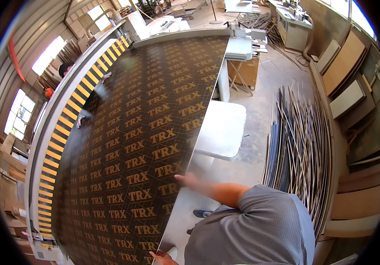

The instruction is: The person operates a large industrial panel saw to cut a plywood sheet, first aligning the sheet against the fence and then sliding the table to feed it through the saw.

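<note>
A large dark printed panel lies on a machine with a pale metal bed along its right side. At the bottom, my left hand holds the panel's near right edge, fingertips showing on top. My right hand is farther up that edge, blurred by motion, with a finger reaching onto the panel; its grip is unclear. Along the left runs a long beam with yellow-and-black stripes. Two gloved hands of a co-worker, one upper and one lower, are at the panel's far side by the beam.
The co-worker's dark head shows behind the beam. A white side table juts out at right. Long thin strips lie on the floor. Boards lean against the right wall. Another machine stands at back right.
</note>
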The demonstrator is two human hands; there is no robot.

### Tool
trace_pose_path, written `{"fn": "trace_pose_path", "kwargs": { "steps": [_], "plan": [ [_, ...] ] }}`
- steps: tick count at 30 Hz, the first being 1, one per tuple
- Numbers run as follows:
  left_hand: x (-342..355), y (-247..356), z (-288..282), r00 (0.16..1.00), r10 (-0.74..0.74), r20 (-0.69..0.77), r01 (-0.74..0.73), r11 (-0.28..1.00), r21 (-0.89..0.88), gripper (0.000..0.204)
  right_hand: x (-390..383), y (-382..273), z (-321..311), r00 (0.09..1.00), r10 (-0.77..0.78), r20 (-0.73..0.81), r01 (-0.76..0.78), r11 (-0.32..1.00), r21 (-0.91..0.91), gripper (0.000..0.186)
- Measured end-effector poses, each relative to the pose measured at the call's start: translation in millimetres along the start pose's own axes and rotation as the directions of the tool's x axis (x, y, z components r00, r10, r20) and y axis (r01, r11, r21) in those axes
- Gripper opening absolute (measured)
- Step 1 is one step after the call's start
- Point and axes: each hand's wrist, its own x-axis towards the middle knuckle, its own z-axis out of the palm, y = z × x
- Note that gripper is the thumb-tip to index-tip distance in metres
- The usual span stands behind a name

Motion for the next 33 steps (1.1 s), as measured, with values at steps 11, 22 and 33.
{"fn": "trace_pose_path", "kwargs": {
  "steps": [11,22,33],
  "plan": [
    [-33,-43,11,0.974,0.096,0.206,-0.042,0.967,-0.25,0.054,2,24,-21,0.996,-0.072,0.047,0.064,0.986,0.155,0.055],
    [-62,-14,16,0.904,0.428,0.027,-0.42,0.897,-0.139,0.047,-18,8,14,0.969,-0.226,0.103,0.237,0.966,-0.104,0.059],
    [-90,-12,29,0.94,0.324,0.107,-0.299,0.934,-0.196,0.032,-11,-4,-27,0.859,0.092,0.503,-0.297,0.891,0.344,0.049]
  ]
}}
